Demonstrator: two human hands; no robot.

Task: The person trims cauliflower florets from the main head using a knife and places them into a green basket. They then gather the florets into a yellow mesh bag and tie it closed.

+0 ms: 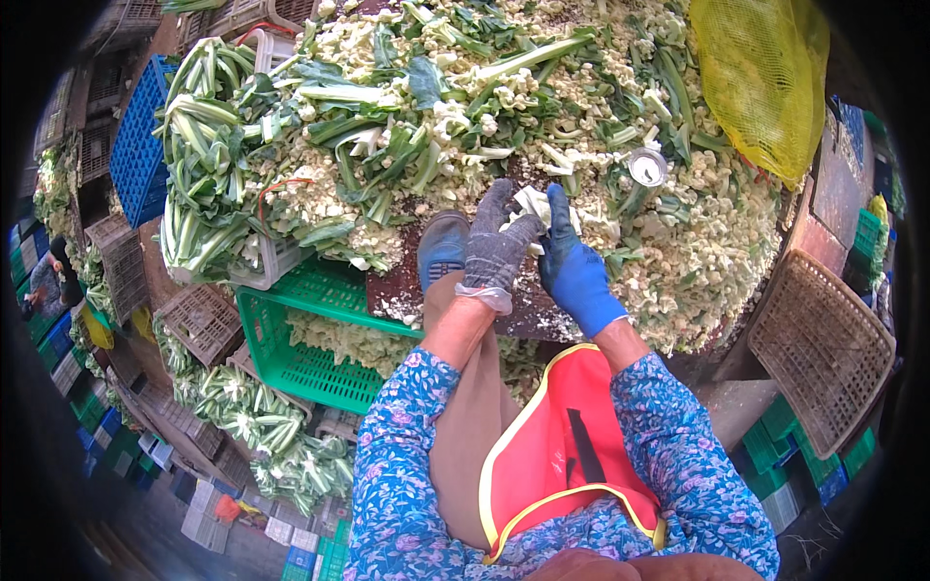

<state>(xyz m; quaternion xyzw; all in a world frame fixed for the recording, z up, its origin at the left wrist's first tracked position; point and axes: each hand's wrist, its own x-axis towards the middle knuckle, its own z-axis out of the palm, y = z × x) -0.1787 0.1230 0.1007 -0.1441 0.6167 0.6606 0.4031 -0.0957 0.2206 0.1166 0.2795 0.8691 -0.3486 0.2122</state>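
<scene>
My left hand (501, 243), in a grey knit glove, has its fingers around the left side of a pale cauliflower piece (534, 203). My right hand (577, 265), in a blue coated glove, touches the same piece from the right, its index finger raised along it. Whether a tool is in either hand cannot be told. Both hands are above a dark red board (534, 319) strewn with white crumbs. Cauliflower leaves and stalks (378, 138) are heaped in front of them. To the right of my hands, a small round metal tin (647, 168) rests on the scraps.
A green plastic crate (312, 370) with cauliflower bits stands below the board at left. A blue crate (138, 145) leans at far left. At right are a yellow mesh bag (763, 80) and a brown crate (821, 348). My shoe (445, 250) is beside my left hand.
</scene>
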